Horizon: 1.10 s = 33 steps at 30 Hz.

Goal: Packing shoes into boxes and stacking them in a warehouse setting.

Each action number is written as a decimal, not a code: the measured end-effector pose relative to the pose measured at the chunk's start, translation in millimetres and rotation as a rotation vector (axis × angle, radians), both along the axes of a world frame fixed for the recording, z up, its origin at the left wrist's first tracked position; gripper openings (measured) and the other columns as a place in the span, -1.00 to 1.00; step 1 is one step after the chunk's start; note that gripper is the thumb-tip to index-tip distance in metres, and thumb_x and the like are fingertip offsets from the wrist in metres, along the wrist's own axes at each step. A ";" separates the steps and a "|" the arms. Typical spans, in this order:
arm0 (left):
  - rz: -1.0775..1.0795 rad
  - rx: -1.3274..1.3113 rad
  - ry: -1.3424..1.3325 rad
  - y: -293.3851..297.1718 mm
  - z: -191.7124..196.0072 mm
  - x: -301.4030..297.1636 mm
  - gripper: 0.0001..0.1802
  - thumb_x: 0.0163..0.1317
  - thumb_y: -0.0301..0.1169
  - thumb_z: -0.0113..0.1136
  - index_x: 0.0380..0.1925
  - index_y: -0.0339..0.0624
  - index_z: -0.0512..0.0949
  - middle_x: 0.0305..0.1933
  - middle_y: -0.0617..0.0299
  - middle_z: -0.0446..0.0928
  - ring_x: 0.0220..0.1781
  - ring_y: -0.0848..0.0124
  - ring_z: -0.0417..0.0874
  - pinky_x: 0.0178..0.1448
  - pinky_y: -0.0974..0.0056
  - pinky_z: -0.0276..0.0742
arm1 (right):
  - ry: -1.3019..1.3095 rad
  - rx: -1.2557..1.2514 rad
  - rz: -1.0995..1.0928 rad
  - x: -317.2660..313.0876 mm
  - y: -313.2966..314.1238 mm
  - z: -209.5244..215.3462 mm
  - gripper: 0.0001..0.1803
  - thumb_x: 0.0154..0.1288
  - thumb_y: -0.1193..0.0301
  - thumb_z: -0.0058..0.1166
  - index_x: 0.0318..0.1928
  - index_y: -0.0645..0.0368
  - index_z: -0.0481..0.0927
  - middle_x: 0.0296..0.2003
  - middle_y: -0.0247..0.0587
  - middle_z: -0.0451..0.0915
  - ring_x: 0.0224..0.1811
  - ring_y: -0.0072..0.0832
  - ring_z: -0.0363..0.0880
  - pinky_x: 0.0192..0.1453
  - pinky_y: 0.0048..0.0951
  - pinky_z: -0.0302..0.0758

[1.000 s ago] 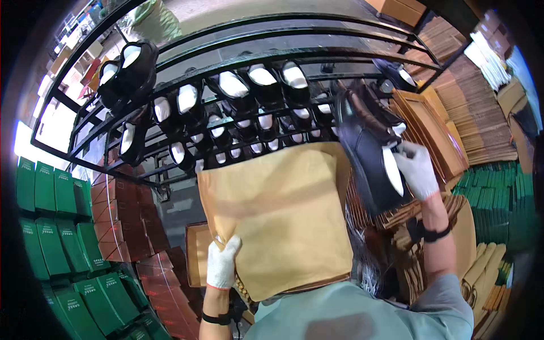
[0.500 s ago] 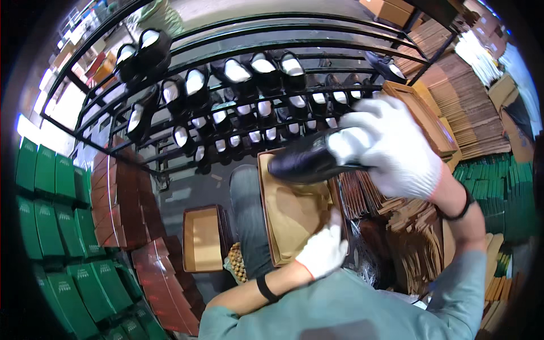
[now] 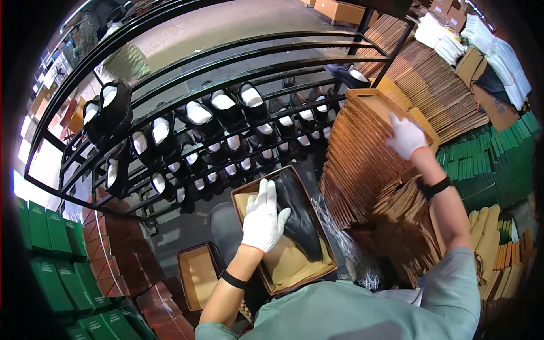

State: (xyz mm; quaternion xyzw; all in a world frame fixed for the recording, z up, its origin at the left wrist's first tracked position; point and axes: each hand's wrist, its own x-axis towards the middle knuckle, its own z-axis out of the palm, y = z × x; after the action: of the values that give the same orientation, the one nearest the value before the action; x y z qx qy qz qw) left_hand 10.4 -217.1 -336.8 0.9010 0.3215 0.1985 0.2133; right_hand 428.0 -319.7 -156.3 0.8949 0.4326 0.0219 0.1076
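An open shoe box (image 3: 335, 266) with a brown rim and tan paper lining rests on my lap. Inside it lies a black leather shoe (image 3: 300, 218), along the right wall. My left hand (image 3: 264, 218), in a white knitted glove, lies over the box's left half with fingers stretched and thumb apart, beside the shoe and not wrapped round it. Out to the right, my right hand (image 3: 409, 137), gloved the same way, reaches over a tall stack of brown box lids or trays (image 3: 362, 150); its fingers are extended and nothing shows in them.
Ahead stands a black metal rack (image 3: 238, 68) with rows of black shoes stuffed white. Another open box (image 3: 198, 277) sits left of my leg. Green boxes (image 3: 59, 283) and reddish-brown boxes (image 3: 119, 255) are piled at left; flat cardboard (image 3: 430, 85) and green card stacks (image 3: 487, 164) at right.
The black shoe has gone from my right hand into the box. That hand has moved right, over the brown stack. My left hand has shifted forward and left, over the box. The view has turned right.
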 end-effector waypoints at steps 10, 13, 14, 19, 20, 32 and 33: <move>-0.007 0.074 -0.095 -5.7 18.8 -11.2 -0.30 0.53 -0.28 0.32 0.57 -0.36 0.42 0.65 -0.31 0.41 0.68 -0.21 0.43 0.77 -0.11 0.32 | -0.206 0.356 0.161 -36.5 -43.2 83.0 -0.67 0.52 0.38 0.17 0.20 0.21 0.64 0.01 0.16 0.80 -0.06 0.01 0.85 0.09 -0.03 0.76; 0.271 -0.282 -0.397 -50.2 33.1 -74.0 -0.20 0.52 -0.32 0.33 0.68 -0.34 0.31 0.72 -0.27 0.36 0.74 -0.10 0.41 0.81 -0.04 0.25 | 0.757 1.158 0.089 -116.5 -85.9 55.5 -0.67 0.68 0.20 0.18 0.15 0.22 0.64 0.00 -0.25 0.81 -0.03 -0.31 0.80 0.09 -0.12 0.73; 0.313 -0.635 -0.398 -71.8 46.1 -88.2 -0.11 0.52 -0.43 0.22 0.77 -0.36 0.12 0.80 -0.29 0.22 0.84 -0.09 0.24 0.87 0.02 0.10 | 1.289 1.344 -0.109 -137.7 -105.9 19.7 -0.70 0.76 0.20 0.09 0.12 0.19 0.66 0.03 -0.38 0.74 0.07 -0.45 0.74 0.17 -0.14 0.70; 0.253 -1.015 -0.595 -188.9 14.7 -107.2 0.38 0.25 -0.78 0.39 0.85 -0.14 -0.36 0.86 -0.25 0.03 0.88 0.05 0.10 0.62 0.14 0.50 | 1.101 0.466 0.178 -236.4 -168.0 -152.3 0.02 0.37 0.29 0.46 0.72 0.24 0.22 0.47 0.01 0.55 0.52 -0.16 0.55 0.62 -0.16 0.48; 0.337 -1.106 -0.640 -180.1 11.8 -108.7 0.31 0.28 -0.73 0.40 0.84 -0.19 -0.27 0.78 -0.18 0.19 0.80 0.10 0.24 0.57 0.16 0.54 | 1.260 0.473 0.138 -232.5 -149.6 -143.7 0.17 0.32 0.28 0.50 0.78 0.22 0.07 0.58 0.06 0.43 0.62 -0.16 0.44 0.70 -0.15 0.38; -0.094 -1.026 -1.082 -32.2 -8.5 -75.9 -0.04 0.44 0.06 0.47 0.63 -0.16 0.25 0.69 0.09 0.23 0.73 0.27 0.23 0.80 0.08 0.10 | 1.594 0.933 0.480 -217.5 -29.5 -122.5 0.03 0.16 0.05 0.60 0.51 0.23 0.36 0.36 -0.10 0.51 0.51 -0.28 0.47 0.64 -0.15 0.39; -0.014 -1.058 -1.097 -35.7 -3.6 -69.9 -0.10 0.40 -0.02 0.52 0.57 -0.18 0.33 0.60 0.08 0.36 0.65 0.28 0.35 0.73 0.08 0.24 | 1.586 0.942 0.453 -222.4 -26.6 -125.0 0.03 0.16 0.05 0.60 0.51 0.23 0.36 0.36 -0.10 0.51 0.51 -0.28 0.47 0.64 -0.15 0.39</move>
State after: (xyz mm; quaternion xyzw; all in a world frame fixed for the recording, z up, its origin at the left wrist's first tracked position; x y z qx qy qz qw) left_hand -59.5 -252.9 -340.4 0.4530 0.2161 0.4360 0.7470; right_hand 205.7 -346.3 -281.3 0.4953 0.4894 -0.3994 -0.5963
